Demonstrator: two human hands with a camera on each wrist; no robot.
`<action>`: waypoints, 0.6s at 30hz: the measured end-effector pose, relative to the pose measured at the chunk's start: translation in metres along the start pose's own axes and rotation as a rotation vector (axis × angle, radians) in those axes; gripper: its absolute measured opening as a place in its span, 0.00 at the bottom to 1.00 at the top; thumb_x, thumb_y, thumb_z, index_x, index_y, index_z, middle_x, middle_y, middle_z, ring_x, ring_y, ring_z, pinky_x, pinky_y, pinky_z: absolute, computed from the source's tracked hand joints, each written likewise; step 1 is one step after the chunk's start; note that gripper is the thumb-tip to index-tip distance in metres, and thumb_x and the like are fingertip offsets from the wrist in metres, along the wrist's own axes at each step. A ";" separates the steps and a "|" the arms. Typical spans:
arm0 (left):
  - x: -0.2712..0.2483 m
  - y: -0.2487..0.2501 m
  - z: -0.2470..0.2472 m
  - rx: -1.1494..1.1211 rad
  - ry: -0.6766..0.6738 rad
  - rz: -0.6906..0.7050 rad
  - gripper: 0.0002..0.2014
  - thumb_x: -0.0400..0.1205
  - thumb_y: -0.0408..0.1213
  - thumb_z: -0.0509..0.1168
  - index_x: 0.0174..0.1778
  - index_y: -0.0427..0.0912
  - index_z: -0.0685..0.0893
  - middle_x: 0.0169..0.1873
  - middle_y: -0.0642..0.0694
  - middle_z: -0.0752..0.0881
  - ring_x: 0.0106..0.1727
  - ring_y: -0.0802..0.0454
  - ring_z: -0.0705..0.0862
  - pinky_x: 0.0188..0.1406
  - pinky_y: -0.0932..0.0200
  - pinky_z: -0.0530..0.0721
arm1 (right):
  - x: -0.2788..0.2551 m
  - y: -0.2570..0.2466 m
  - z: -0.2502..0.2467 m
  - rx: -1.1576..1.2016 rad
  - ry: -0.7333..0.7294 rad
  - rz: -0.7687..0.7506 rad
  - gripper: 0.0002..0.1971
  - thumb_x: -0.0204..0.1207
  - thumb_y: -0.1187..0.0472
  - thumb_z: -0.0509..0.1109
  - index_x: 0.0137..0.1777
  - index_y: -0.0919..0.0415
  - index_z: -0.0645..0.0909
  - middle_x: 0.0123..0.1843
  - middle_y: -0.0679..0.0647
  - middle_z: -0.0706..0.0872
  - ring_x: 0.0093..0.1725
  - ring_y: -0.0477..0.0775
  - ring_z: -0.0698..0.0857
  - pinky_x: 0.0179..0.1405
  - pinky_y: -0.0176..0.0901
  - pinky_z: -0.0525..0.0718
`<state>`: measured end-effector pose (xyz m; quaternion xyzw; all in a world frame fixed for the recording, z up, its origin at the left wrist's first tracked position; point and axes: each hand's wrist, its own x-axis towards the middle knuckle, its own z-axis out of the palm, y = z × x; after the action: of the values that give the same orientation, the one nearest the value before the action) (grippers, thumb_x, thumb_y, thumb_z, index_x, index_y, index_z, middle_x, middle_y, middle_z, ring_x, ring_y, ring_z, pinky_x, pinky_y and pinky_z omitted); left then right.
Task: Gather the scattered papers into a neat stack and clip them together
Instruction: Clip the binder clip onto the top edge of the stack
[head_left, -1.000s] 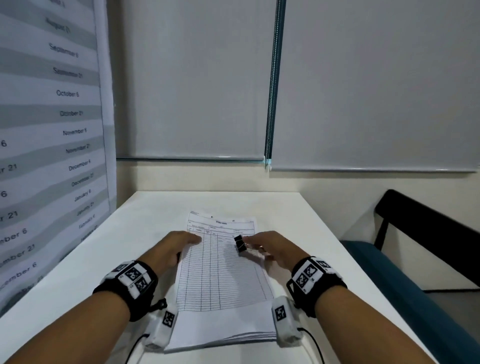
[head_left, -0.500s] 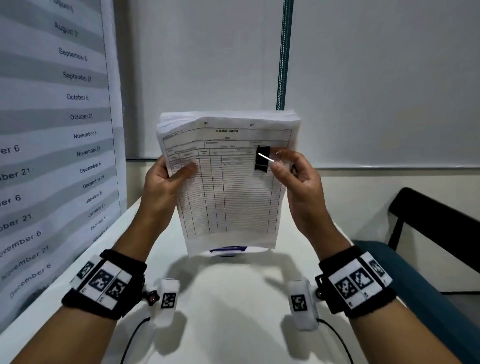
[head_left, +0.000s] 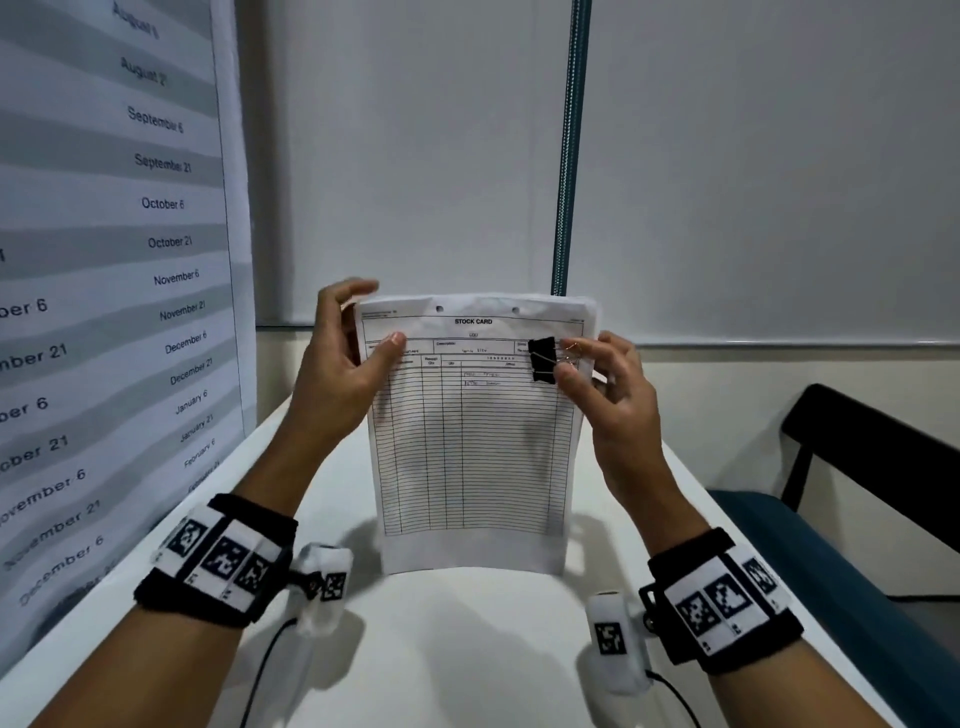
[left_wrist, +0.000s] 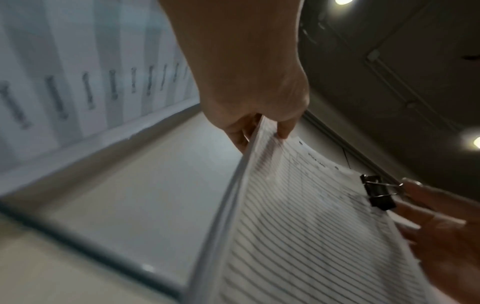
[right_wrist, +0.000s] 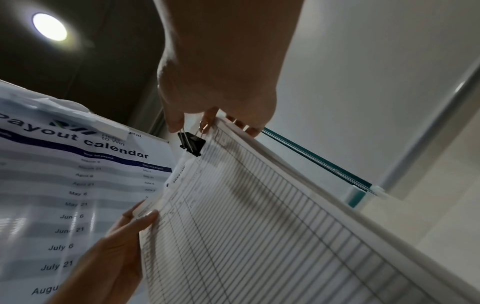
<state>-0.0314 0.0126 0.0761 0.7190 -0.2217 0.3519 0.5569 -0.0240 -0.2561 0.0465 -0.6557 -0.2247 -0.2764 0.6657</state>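
On your far left a payout calendar (head_left: 104, 291) hangs on the wall beside the white table (head_left: 467, 649); your left hand (head_left: 343, 374) grips the upper left edge of the stack of stock card papers (head_left: 472, 441), thumb (head_left: 392, 345) pressed flat on the front sheet; the fingers (head_left: 348, 288) curl loosely round behind the edge, spread a little at the top corner; the left wrist view shows the edge of the stack pinched between thumb and fingers. You hold the stack upright above the table, its bottom edge just over the surface, apart from it as far as the head view tells; the sheets look squared, heading uppermost. Toward the right edge of the front sheet sits the black binder clip (head_left: 543, 361); whether it bites the stack you cannot tell; your right hand (head_left: 613, 395) pinches its wire handles between thumb and forefinger, while the other fingers lie behind the stack's right edge. Further right stands a dark chair (head_left: 857, 467) with a teal seat.
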 end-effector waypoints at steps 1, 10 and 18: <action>0.003 0.005 -0.005 0.072 -0.061 0.037 0.31 0.84 0.34 0.71 0.75 0.67 0.66 0.57 0.46 0.84 0.56 0.52 0.90 0.55 0.59 0.91 | 0.002 -0.003 -0.002 -0.043 -0.008 -0.025 0.15 0.66 0.39 0.77 0.53 0.37 0.89 0.70 0.44 0.75 0.71 0.50 0.81 0.69 0.53 0.82; 0.017 0.020 -0.023 0.287 -0.264 -0.013 0.21 0.84 0.38 0.70 0.72 0.60 0.80 0.67 0.49 0.83 0.64 0.48 0.86 0.59 0.56 0.91 | 0.012 -0.083 0.028 -0.827 -0.194 -0.619 0.22 0.76 0.40 0.73 0.62 0.55 0.85 0.85 0.59 0.66 0.87 0.60 0.59 0.85 0.61 0.57; 0.020 0.025 -0.030 0.186 -0.287 -0.045 0.18 0.81 0.37 0.72 0.66 0.59 0.85 0.60 0.49 0.87 0.60 0.50 0.88 0.60 0.61 0.89 | 0.043 -0.100 0.035 -1.149 -0.621 -0.210 0.21 0.78 0.36 0.69 0.62 0.50 0.81 0.80 0.52 0.73 0.78 0.52 0.70 0.82 0.52 0.57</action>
<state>-0.0437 0.0357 0.1116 0.8152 -0.2492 0.2521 0.4581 -0.0557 -0.2231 0.1508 -0.9304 -0.2856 -0.2140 0.0836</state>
